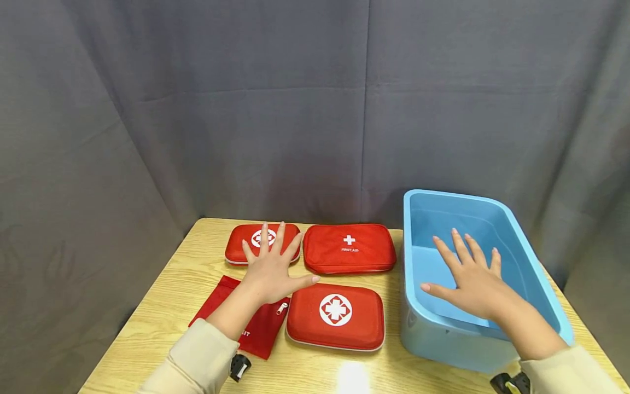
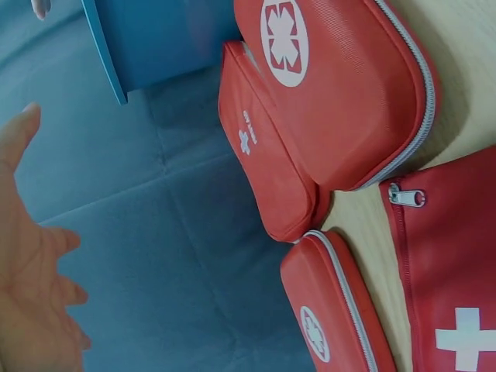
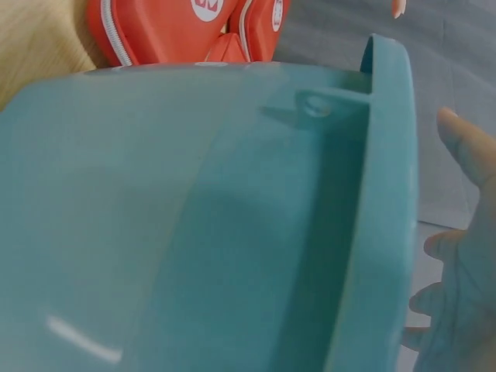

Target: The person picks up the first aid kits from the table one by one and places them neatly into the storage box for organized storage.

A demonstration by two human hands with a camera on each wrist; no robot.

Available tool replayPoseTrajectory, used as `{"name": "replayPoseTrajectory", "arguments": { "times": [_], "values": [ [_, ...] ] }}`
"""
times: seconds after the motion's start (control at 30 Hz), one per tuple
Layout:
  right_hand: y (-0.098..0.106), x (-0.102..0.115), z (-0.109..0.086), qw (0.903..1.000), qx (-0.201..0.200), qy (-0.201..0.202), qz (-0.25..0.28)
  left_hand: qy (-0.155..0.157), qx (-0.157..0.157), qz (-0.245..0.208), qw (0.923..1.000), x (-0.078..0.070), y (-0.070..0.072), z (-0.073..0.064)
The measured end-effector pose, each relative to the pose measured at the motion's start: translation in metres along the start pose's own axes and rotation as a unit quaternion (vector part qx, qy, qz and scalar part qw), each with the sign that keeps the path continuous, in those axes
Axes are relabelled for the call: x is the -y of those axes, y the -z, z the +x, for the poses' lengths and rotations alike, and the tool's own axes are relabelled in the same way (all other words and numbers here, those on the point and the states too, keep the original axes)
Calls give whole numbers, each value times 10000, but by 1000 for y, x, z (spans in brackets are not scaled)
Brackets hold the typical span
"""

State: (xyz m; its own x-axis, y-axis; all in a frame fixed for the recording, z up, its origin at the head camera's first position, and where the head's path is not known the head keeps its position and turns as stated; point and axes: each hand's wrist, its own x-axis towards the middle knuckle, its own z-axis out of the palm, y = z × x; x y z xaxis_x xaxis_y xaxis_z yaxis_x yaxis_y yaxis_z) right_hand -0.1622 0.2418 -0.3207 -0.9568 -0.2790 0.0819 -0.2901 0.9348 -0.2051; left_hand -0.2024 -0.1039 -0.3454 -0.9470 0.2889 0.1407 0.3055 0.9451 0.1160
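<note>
My left hand (image 1: 273, 273) hovers with spread fingers over the red first aid cases, holding nothing. Beneath its forearm lies a flat red zip pouch (image 1: 266, 328), partly hidden by the arm. A red hard case (image 1: 361, 317) with a white round emblem sits right of the pouch. Behind the hand is a smaller red case (image 1: 238, 241) with the same emblem, partly covered by the fingers. Beside that one lies a soft red first aid bag (image 1: 369, 257). Fingers fanned out, my right hand (image 1: 474, 284) is above the blue plastic tub (image 1: 526, 257), holding nothing.
The tub stands at the right of the light wood table (image 1: 152, 306), and its wall fills much of the right wrist view. A grey curtain (image 1: 285, 109) hangs behind the table and along its sides. Black wrist cameras show below both sleeves.
</note>
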Motion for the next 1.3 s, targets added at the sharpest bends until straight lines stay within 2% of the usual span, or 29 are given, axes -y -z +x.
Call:
{"name": "replayPoseTrajectory", "arguments": {
  "times": [0.43, 0.7, 1.03, 1.3],
  "values": [
    [-9, -21, -22, 9998, -47, -144, 130, 151, 85, -243, 9996, 15, -10, -15],
    [-10, -29, -30, 9994, -46, -273, 188, 295, -3, -278, 9992, 24, -13, -20],
    [-14, -39, -42, 9992, -138, -352, 140, 321, 8, -242, 9992, 34, -18, -27],
    [-17, -47, -54, 9987, -296, -386, 144, 502, -48, -337, 9982, 41, -20, -32]
  ]
}}
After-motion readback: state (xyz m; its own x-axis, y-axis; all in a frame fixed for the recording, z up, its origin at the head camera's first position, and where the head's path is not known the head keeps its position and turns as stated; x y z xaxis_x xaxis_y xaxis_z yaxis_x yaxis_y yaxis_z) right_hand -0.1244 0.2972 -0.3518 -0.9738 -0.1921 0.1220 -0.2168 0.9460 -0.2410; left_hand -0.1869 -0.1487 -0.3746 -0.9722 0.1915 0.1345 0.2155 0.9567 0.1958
